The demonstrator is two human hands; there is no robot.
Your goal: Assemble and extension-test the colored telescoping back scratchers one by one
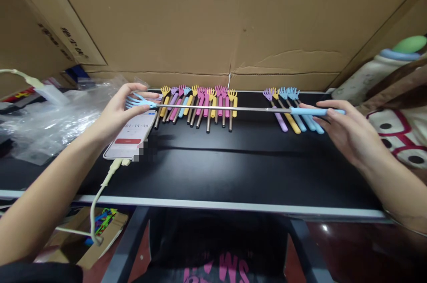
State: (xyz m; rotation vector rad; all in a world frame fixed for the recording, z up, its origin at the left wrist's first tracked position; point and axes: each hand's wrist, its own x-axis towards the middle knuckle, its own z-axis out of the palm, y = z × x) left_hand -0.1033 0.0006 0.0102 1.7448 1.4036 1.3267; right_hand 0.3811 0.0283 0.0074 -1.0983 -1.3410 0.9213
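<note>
A blue telescopic back scratcher (216, 108) is stretched out long and level between my two hands above the black table. My left hand (123, 105) has its fingers closed round the blue claw end. At the other end my right hand (347, 127) grips the blue handle between thumb and fingers. Behind the rod, a row of several short back scratchers (200, 105) in yellow, pink, purple and blue lies side by side, each with a loose-looking coloured sleeve beside a metal shaft. A smaller group of back scratchers (287, 109) with purple, yellow and blue handles lies near my right hand.
A phone (128, 140) showing a timer lies below my left hand, its cable (100, 194) hanging over the table edge (216, 204). Clear plastic bags (60, 118) sit at left. Cardboard (200, 16) walls the back. A bottle (373, 74) and patterned cloth (400, 136) are at right.
</note>
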